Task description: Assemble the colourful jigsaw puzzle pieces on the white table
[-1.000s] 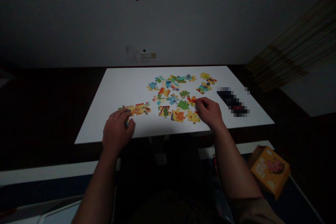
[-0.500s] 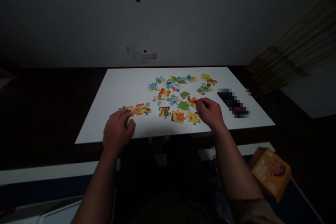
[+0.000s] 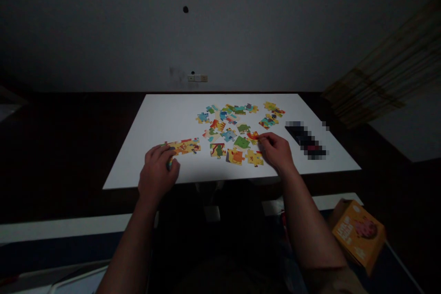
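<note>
My left hand (image 3: 158, 170) lies over the left end of a strip of joined puzzle pieces (image 3: 186, 146), yellow with small figures. Its fingers curl down, and a bit of a colourful puzzle piece (image 3: 170, 162) shows between thumb and forefinger; the rest is covered. On the right, thumb and forefinger of my right hand (image 3: 276, 150) pinch the edge of a red and yellow puzzle piece (image 3: 252, 136) at table level. Just left of it are a green piece (image 3: 242, 143) and, nearer me, a yellow piece (image 3: 255, 158) and an orange piece (image 3: 235, 156).
Several more loose pieces (image 3: 228, 135) spread over the middle and back of the white table (image 3: 131, 156). A dark, partly pixelated object (image 3: 303, 138) lies at the right. Below the table's right side, an orange puzzle box (image 3: 360, 234) stands on a lower surface.
The view has tilted slightly, so the table sits a little lower. Both hands keep nearly the same places on the pieces.
</note>
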`<state>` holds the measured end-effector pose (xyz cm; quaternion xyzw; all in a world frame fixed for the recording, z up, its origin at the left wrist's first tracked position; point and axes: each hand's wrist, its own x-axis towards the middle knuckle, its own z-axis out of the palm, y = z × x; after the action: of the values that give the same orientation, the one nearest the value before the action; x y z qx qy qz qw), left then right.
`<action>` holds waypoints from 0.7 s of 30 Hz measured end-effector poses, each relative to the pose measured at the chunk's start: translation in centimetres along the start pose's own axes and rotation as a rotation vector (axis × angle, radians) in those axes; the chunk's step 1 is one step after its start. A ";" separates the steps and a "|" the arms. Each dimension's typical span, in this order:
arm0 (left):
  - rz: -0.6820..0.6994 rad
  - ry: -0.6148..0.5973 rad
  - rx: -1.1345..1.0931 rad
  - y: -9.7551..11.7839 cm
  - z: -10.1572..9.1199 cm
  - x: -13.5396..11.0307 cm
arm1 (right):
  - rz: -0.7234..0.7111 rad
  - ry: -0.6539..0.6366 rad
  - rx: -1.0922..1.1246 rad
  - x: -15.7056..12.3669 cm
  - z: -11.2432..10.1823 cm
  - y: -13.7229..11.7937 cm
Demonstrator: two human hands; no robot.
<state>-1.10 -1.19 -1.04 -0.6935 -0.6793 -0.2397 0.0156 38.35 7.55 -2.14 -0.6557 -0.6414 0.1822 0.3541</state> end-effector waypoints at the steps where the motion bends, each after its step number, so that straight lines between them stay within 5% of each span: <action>1: -0.002 -0.004 0.001 0.0 0.0 0.0 | -0.003 0.000 0.000 0.0 0.0 0.0; 21: -0.005 0.014 -0.080 0.0 -0.4 -0.2 | -0.002 0.006 -0.008 -0.2 0.1 0.1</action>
<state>-1.25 -1.55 -0.79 -0.6902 -0.6707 -0.2713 -0.0080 38.33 7.41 -2.29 -0.6569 -0.6418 0.1772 0.3538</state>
